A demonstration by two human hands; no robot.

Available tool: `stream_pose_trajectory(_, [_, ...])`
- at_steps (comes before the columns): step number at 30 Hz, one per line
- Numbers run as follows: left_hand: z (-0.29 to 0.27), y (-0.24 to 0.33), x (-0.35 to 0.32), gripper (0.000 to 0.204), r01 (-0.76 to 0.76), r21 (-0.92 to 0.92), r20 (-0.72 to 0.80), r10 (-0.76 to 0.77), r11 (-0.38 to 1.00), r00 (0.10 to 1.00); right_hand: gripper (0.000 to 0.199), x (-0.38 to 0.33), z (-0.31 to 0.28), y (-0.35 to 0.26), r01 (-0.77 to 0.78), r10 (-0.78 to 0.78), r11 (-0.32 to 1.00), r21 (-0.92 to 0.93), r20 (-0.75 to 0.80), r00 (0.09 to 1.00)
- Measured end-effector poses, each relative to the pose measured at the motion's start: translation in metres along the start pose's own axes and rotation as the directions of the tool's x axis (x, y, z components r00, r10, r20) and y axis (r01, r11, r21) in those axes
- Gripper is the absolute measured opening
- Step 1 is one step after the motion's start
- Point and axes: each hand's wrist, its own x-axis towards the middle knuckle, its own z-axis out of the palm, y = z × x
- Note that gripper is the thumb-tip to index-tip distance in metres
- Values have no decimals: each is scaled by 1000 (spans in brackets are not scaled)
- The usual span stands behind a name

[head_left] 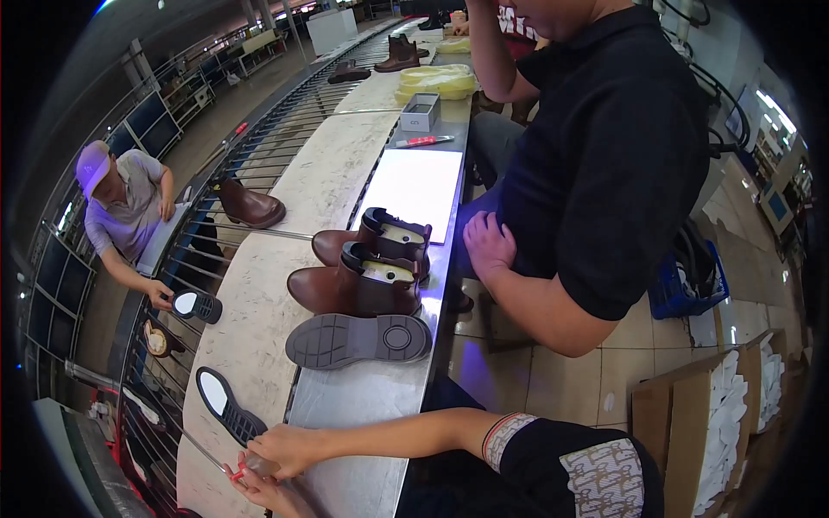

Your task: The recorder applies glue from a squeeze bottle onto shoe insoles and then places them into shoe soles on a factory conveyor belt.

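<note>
My right hand (pixel 289 449) reaches in across the near end of the work line, its fingers bent and closed around a small item with red and clear parts (pixel 239 471). My left hand (pixel 269 496), low in the picture, has its fingers closed on the same item; its exact kind is too hidden to tell. Just beyond my hands lies a dark shoe sole (pixel 231 406) with a white patch. Farther along, on the metal edge, a dark grey outsole (pixel 358 341) shows its tread beside a pair of brown ankle boots (pixel 354 289).
A co-worker in black (pixel 596 164) sits at the right. Across the rollers (pixel 302 112), another person (pixel 129 198) holds a sole (pixel 197 305). A white sheet (pixel 410 190), a red-handled knife (pixel 424 141), a grey box (pixel 420 112) and another brown boot (pixel 249 205) lie farther off.
</note>
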Motion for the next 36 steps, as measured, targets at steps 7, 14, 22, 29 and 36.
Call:
stream_pose_trajectory(7, [-5, -11, -5, 38, 59, 1, -137, -58, 998, 989, 45, 0, 11, 0, 12, -49, 971, -239, -152, 987])
stream_pose_trajectory(14, [-6, -7, -8, 34, 124, -65, 6, -124, 990, 992, 45, -2, 14, -4, -35, -5, 943, -330, -120, 993])
stream_pose_trajectory(22, [-11, 5, -11, 43, 192, -13, 78, -190, 981, 979, 42, -6, 8, -14, -11, -26, 954, -300, -121, 992])
stream_pose_trajectory(29, [-9, 14, 0, 43, 42, 92, 133, -54, 995, 990, 57, 9, -16, -5, -187, 151, 942, 278, 147, 977])
stream_pose_trajectory(36, [-18, 24, 3, 33, 94, 188, 3, -96, 978, 995, 54, 3, -2, -3, -90, 95, 981, 172, -21, 995])
